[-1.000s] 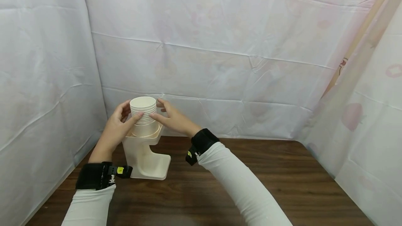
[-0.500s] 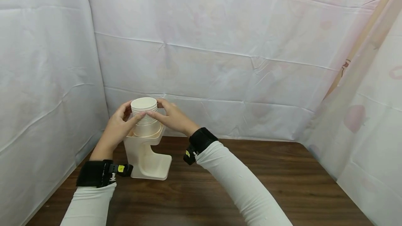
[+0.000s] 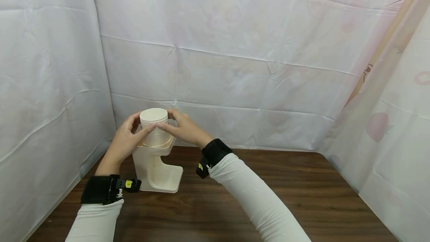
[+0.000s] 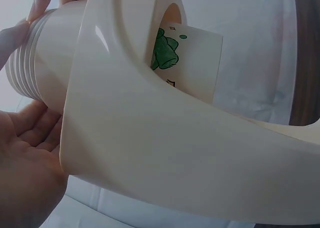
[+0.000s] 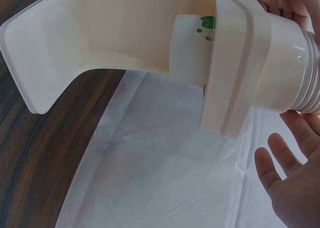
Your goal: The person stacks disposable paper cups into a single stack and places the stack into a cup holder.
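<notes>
A stack of white paper cups stands in the round collar of a cream cup dispenser, with the rims of the upper cups above it. On the left side my left hand grips the stack, thumb across the front near the rims. My right hand holds it from the other side, its thumb meeting the left one. Below the collar, the lowest cup sticks out in the left wrist view, showing a green print. In the right wrist view some right fingers spread away from the stack.
The dispenser stands on a dark wood table, towards its left rear. Behind it and to the left hang white sheets. A wooden pole leans at the right.
The cup stack has sunk deeper into the dispenser, so fewer rims show above the collar. Both hands have moved down with it, and the right fingers have come in onto the cups.
</notes>
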A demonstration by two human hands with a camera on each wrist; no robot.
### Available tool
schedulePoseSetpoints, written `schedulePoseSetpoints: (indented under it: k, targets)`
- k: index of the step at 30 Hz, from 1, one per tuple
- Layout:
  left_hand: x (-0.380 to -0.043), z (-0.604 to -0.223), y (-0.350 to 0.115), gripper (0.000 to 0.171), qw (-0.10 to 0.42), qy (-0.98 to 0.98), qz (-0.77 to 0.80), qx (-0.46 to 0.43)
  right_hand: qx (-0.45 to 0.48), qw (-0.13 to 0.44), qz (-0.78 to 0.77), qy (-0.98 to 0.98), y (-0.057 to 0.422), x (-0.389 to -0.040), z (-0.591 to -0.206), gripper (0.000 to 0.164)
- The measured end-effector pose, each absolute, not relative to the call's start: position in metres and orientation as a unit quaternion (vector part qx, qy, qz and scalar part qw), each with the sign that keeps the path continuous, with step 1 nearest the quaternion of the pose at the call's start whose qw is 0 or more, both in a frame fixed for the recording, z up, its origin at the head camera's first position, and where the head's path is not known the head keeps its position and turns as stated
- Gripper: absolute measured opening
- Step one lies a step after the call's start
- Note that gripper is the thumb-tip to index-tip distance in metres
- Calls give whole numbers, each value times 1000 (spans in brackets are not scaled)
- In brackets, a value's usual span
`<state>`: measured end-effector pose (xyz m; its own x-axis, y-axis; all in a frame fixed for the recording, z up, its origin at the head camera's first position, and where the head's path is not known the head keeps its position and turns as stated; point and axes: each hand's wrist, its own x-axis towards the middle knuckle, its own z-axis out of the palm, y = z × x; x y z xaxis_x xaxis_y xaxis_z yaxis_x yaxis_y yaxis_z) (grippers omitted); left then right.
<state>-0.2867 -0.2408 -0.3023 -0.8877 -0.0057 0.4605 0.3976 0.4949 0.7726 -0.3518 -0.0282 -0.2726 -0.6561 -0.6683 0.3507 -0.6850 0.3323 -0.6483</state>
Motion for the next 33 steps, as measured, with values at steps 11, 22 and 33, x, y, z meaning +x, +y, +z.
schedulePoseSetpoints:
  k: [11, 22, 33]
  targets:
    - [-283, -306, -240, 81, 211, -859, -454, -108, 404, 22, 395, -825, -31, -352, -280, 62]
    - [-283, -311, -241, 81, 213, -877, -419, -101, 391, 9, 410, -824, -31, -352, -287, 61]
    - [-282, -312, -242, 82, 203, -884, -410, -95, 378, 3, 413, -829, -31, -350, -289, 63]
